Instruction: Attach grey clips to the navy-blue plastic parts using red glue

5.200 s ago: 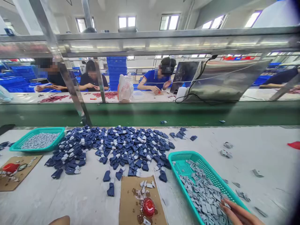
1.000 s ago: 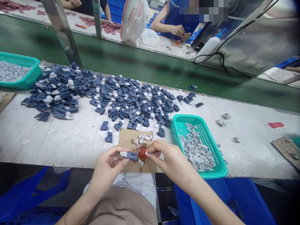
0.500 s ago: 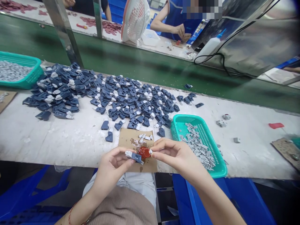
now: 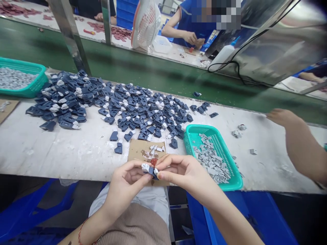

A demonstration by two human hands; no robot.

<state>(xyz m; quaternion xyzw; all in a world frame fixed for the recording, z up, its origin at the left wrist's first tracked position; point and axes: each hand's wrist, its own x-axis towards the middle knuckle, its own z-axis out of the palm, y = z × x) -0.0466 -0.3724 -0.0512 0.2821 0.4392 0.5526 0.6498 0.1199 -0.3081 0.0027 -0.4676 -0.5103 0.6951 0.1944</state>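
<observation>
Between thumb and fingers my left hand (image 4: 130, 178) grips a dark blue plastic part (image 4: 151, 171) with a light grey piece (image 4: 145, 167) at its left end. My right hand (image 4: 176, 169) is closed in a pinch on a small white plastic piece (image 4: 156, 171), held against the right end of the blue part. Fingertips cover much of that joint. Just behind the hands, a red blob (image 4: 154, 161) lies on a piece of cardboard (image 4: 135, 149), partly hidden by my right fingers. Several small white pieces (image 4: 156, 148) rest on the cardboard too.
A long heap of blue parts (image 4: 122, 105) spreads behind the cardboard. On my right stands a green basket (image 4: 228, 149) of grey pieces; another green basket (image 4: 38, 81) is far left. Another person's arm (image 4: 298, 143) reaches in from the right. Across the green strip, a person (image 4: 189, 34) works.
My right hand has moved left, bringing the white piece from over the red blob to the blue part. Another person's arm has come in at the right; the red paddle there is out of sight.
</observation>
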